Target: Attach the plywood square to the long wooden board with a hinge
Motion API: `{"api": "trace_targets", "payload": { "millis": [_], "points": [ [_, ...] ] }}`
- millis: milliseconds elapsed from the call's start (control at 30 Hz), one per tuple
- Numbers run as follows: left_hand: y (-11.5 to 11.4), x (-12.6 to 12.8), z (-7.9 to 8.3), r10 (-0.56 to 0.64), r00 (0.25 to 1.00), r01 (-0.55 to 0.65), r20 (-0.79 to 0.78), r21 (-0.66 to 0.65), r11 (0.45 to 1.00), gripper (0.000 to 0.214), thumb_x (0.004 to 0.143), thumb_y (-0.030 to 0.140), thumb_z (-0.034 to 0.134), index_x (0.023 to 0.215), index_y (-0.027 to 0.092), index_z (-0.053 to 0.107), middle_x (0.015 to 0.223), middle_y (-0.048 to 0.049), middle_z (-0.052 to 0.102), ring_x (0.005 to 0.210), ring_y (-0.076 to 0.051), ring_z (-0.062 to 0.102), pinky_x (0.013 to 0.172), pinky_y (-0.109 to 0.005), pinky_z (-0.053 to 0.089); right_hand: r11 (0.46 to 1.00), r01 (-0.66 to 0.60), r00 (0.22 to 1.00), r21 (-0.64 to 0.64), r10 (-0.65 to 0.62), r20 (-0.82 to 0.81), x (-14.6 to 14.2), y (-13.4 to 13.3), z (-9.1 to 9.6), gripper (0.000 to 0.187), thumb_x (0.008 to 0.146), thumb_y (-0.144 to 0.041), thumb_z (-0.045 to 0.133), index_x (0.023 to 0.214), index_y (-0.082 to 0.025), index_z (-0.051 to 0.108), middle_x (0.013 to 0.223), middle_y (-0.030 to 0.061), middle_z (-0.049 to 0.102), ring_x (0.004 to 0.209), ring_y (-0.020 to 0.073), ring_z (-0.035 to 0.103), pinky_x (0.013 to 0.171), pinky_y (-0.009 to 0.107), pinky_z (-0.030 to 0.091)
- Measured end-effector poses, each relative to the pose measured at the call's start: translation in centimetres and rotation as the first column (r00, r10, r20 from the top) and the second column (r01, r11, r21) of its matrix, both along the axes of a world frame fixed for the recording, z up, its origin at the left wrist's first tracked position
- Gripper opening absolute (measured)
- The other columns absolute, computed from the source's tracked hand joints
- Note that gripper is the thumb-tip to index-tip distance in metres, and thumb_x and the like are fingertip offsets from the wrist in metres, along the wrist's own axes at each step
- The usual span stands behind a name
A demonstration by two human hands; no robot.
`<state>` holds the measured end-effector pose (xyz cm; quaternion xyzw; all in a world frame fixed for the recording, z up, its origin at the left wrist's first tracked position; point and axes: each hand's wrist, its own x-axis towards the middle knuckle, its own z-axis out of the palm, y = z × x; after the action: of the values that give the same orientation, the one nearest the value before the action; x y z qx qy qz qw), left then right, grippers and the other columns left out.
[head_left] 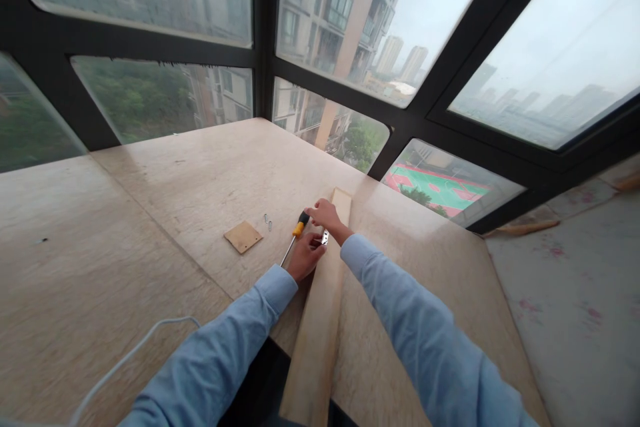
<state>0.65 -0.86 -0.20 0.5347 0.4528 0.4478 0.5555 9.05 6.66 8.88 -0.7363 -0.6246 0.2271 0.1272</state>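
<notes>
A long wooden board (320, 320) runs away from me over the marble-patterned surface. Thumb and fingers of my left hand (305, 257) are closed on a small silver metal plate with holes (325, 237), at the board's left edge. Just beyond it, my right hand (326, 215) has its fingers closed at the black end of a screwdriver (299, 225) with a black and yellow handle. The screwdriver's shaft slants down to the left, and its tip is hidden behind my left hand. Two small screws (268, 222) lie left of the screwdriver.
A thin square wooden piece (243, 237) with small holes lies left of my hands. A white cable (135, 347) curves across the near left. Dark-framed windows (265, 80) border the far side, and a patterned cloth surface (575, 293) is at the right.
</notes>
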Motion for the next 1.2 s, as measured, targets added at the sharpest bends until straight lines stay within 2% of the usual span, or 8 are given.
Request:
{"api": "trace_targets", "payload": {
  "millis": [100,200,300,433,567,800,1033,1200],
  "points": [
    [0.0,-0.1,0.2,0.004,1.0,-0.004,0.007,-0.024,1.0,0.026,0.072,0.017,0.071,0.097,0.014,0.064,0.081,-0.0042,0.069,0.074,-0.017,0.065,0.072,-0.029,0.05,0.994,-0.078,0.992,0.079,0.07,0.105,1.9,-1.7,1.4,0.027,0.096,-0.035,0.048,0.099,-0.015,0.066,0.105,0.0129,0.073,0.095,0.0203,0.068,0.075,0.026,0.046],
    [0.1,-0.2,0.2,-0.008,0.999,0.01,0.036,-0.045,0.999,0.03,0.069,0.019,0.073,0.097,0.014,0.064,0.081,-0.0042,0.068,0.074,-0.017,0.065,0.07,-0.028,0.05,0.982,-0.186,0.964,0.033,0.176,0.199,3.9,-4.0,1.9,0.034,0.095,-0.043,0.049,0.085,-0.016,0.069,0.1,0.0141,0.074,0.096,0.0235,0.067,0.073,0.027,0.043],
    [0.1,-0.4,0.4,-0.035,0.997,0.038,0.065,-0.037,0.999,0.033,0.067,0.023,0.076,0.096,0.013,0.065,0.081,-0.004,0.068,0.076,-0.017,0.065,0.068,-0.027,0.049,0.958,-0.277,0.924,-0.073,0.287,0.253,5.2,-6.2,1.2,0.037,0.092,-0.046,0.054,0.077,-0.017,0.071,0.09,0.0137,0.075,0.086,0.0236,0.069,0.066,0.027,0.041],
    [0.0,-0.5,0.8,-0.037,0.997,0.04,0.069,-0.039,0.998,0.037,0.068,0.032,0.079,0.096,0.013,0.065,0.08,-0.0049,0.067,0.076,-0.017,0.065,0.067,-0.027,0.049,0.933,-0.343,0.885,-0.114,0.361,0.295,5.3,-7.8,0.0,0.032,0.096,-0.037,0.047,0.089,-0.018,0.072,0.099,0.0123,0.076,0.09,0.0215,0.069,0.068,0.026,0.041],
    [0.0,-0.5,0.8,-0.031,0.998,0.034,0.057,-0.036,0.999,0.042,0.066,0.037,0.081,0.096,0.012,0.065,0.082,-0.0062,0.068,0.076,-0.018,0.066,0.067,-0.027,0.049,0.939,-0.332,0.875,-0.089,0.341,0.344,4.6,-8.1,-0.3,0.032,0.097,-0.032,0.042,0.101,-0.016,0.07,0.105,0.0159,0.073,0.095,0.0245,0.068,0.072,0.029,0.043],
    [0.1,-0.5,0.4,-0.039,0.995,0.043,0.089,-0.045,0.998,0.039,0.066,0.03,0.08,0.097,0.013,0.064,0.08,-0.0044,0.068,0.075,-0.016,0.065,0.066,-0.025,0.048,0.918,-0.396,0.857,-0.027,0.38,0.348,4.5,-8.0,0.5,0.023,0.091,-0.025,0.049,0.091,-0.015,0.07,0.099,0.0157,0.073,0.09,0.0236,0.067,0.071,0.028,0.041],
    [-0.1,-0.5,0.7,-0.04,0.994,0.049,0.105,-0.084,0.995,0.033,0.068,0.017,0.075,0.098,0.012,0.063,0.079,-0.0032,0.067,0.073,-0.015,0.064,0.066,-0.025,0.048,0.906,-0.378,0.914,0.19,0.332,0.234,5.9,-7.0,3.4,0.017,0.085,-0.02,0.053,0.077,-0.015,0.067,0.079,0.0067,0.071,0.072,0.0166,0.061,0.063,0.025,0.037],
    [-0.1,-0.3,0.7,-0.028,0.997,0.033,0.069,-0.071,0.997,0.03,0.068,0.017,0.074,0.097,0.013,0.064,0.078,-0.0027,0.067,0.071,-0.015,0.063,0.067,-0.025,0.047,0.881,-0.362,0.932,0.304,0.349,0.098,4.5,-5.7,4.4,0.021,0.09,-0.023,0.05,0.085,-0.016,0.069,0.078,0.0022,0.071,0.07,0.013,0.062,0.064,0.021,0.041]
  ]
}}
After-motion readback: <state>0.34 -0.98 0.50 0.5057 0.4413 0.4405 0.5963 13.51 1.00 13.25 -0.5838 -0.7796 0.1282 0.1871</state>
